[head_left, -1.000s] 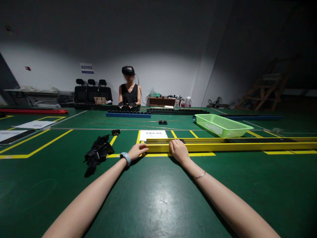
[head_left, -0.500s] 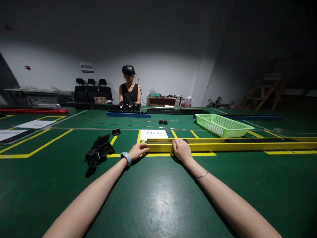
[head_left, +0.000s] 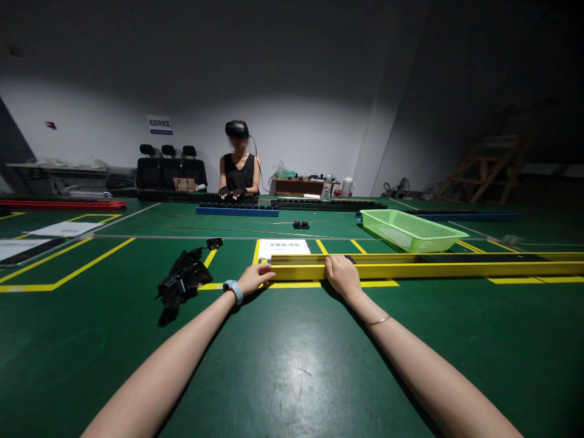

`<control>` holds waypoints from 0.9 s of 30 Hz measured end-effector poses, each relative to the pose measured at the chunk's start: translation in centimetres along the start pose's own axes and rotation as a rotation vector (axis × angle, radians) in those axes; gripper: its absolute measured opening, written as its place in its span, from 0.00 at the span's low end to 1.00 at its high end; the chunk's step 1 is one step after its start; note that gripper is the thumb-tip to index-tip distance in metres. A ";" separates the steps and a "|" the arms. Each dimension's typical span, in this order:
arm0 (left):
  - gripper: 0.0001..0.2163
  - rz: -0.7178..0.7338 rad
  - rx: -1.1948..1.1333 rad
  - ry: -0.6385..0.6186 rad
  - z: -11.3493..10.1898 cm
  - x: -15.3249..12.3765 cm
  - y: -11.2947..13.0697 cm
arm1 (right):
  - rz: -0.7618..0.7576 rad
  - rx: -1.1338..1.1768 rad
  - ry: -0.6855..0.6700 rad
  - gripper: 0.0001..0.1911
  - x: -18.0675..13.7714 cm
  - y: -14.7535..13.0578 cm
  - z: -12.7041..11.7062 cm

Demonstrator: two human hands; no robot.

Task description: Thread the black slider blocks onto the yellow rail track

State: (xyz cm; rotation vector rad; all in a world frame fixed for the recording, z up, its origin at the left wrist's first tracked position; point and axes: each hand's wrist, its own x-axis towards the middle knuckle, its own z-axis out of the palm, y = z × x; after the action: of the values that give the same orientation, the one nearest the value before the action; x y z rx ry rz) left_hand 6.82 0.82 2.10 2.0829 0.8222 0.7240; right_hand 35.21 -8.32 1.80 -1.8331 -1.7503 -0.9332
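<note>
Along the long yellow metal-looking channel rail (head_left: 433,271), left hand (head_left: 256,278) touches the end, right hand (head_left: 343,275) curls over; cannot tell if pinching. Step: likely guiding; next calls for steady bracing.

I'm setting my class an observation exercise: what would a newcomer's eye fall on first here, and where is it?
Probably the long yellow rail, running from the middle to the right edge of the view, with the left grip at its near end and the right grip over its front wall. Next, the bright green basket behind it, right of centre, and the person wearing a black headset across the table.
</note>
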 end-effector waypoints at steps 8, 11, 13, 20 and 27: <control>0.15 -0.019 0.003 0.012 0.0 0.0 0.2 | 0.016 -0.038 -0.011 0.19 -0.2 1.4 0.3; 0.15 -0.018 -0.008 -0.009 0.0 0.0 -0.1 | 0.032 -0.072 -0.013 0.19 -0.3 2.2 0.4; 0.15 -0.013 -0.019 -0.018 0.0 0.1 -0.2 | 0.036 -0.091 -0.016 0.19 -0.3 2.8 0.4; 0.15 -0.011 -0.028 -0.031 0.0 0.1 -0.1 | 0.035 -0.119 0.008 0.18 -0.5 4.1 0.6; 0.16 -0.016 -0.059 -0.010 0.0 -0.1 0.2 | 0.092 -0.208 0.049 0.18 -1.0 6.7 1.3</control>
State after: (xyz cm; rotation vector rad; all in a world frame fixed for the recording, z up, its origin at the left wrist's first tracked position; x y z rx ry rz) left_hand 6.85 0.68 2.23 2.0236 0.8011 0.7203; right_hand 42.02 -8.77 1.17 -1.9820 -1.5758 -1.1498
